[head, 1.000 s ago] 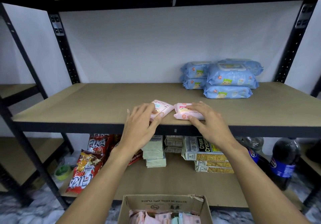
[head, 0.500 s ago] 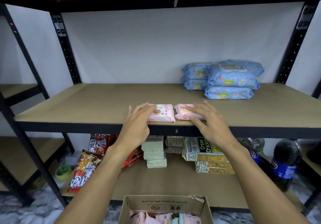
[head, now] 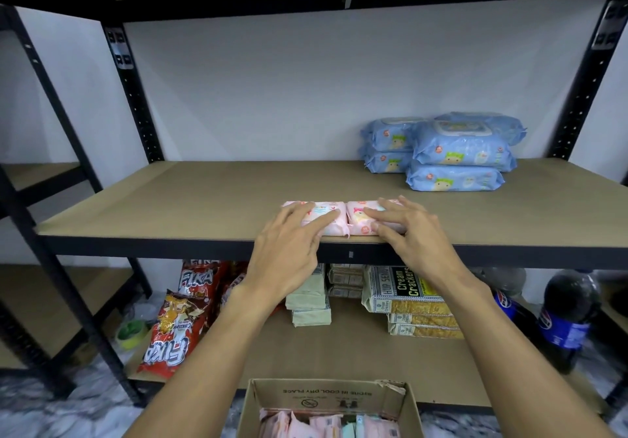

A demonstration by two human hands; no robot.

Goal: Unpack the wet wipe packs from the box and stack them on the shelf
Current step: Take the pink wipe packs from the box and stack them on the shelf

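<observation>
Two small pink wet wipe packs lie flat side by side at the front edge of the middle shelf (head: 204, 196). My left hand (head: 289, 244) rests with straight fingers on the left pink pack (head: 326, 210). My right hand (head: 407, 233) lies the same way on the right pink pack (head: 356, 220). Below, at the bottom of the view, an open cardboard box (head: 326, 400) holds several more pink packs standing on edge.
Several larger blue wipe packs (head: 455, 155) are stacked at the back right of the same shelf. The lower shelf holds red snack bags (head: 176, 322), cracker packets (head: 411, 298) and dark soda bottles (head: 567, 315). Black uprights frame the shelf on both sides.
The left pack, tilted and raised a second ago, now lies flat against the right pack. Both hands have flattened onto the packs and nudged them into line.
</observation>
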